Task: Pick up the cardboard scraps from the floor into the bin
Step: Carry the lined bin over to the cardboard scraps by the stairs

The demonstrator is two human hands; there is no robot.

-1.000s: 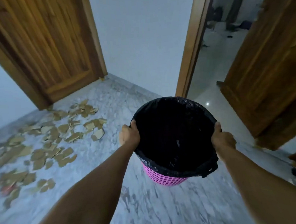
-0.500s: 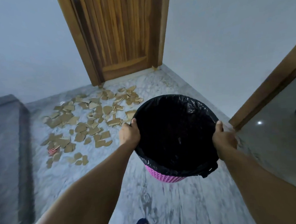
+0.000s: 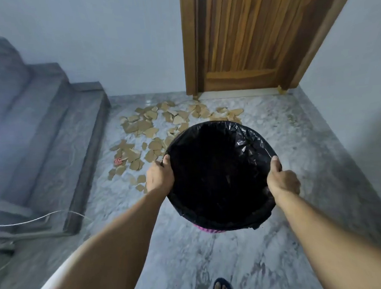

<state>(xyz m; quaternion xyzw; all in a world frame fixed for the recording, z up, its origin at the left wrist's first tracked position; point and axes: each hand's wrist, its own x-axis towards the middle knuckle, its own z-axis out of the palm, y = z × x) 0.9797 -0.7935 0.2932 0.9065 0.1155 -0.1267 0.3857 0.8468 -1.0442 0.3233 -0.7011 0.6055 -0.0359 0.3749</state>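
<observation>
While carried above the marble floor [image 3: 270, 262], held at the rim by left hand [image 3: 159, 177] and right hand [image 3: 281, 181], each clamped on opposite sides of the bin [image 3: 220, 178]; black liner [image 3: 249, 138] folded over that rim, pink basket wall peeking below; cardboard scraps [image 3: 153, 133] scattered just beyond and left of the bin, short of the wooden door [image 3: 241, 40]; likely risks: setting the bin down atop hidden scraps, or tugging the liner loose on release.
</observation>
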